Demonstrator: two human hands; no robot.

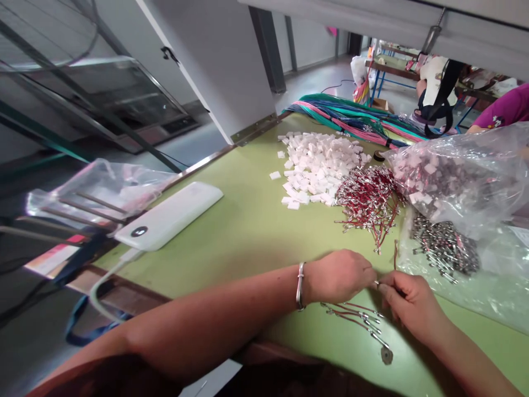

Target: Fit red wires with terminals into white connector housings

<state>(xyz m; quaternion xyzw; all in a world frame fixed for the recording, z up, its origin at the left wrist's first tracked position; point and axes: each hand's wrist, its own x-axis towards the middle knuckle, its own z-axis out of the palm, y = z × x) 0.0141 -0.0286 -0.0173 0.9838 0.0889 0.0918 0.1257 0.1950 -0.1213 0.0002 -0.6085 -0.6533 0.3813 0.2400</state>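
Observation:
My left hand (342, 275) has its fingers curled in a pinch near the front of the table, mostly turned from view. Facing it, my right hand (409, 300) pinches a tiny metal-tipped piece (377, 283) between thumb and forefinger; the fingertips of both hands nearly meet there. A short red wire (395, 255) shows just above my right hand; whether it is held cannot be seen. Below the hands lie several red wires with metal terminals (359, 318) and a small round grey piece (386, 355). Beyond is a heap of similar red wires (370, 198).
White plastic connector housings (318, 162) are piled behind the wires. A clear bag of white pieces (438, 171) and dark metal-ended parts (446, 248) lie right. A white power bank (173, 215) with a cable sits left. Coloured wire bundles (343, 118) line the far edge; people are beyond.

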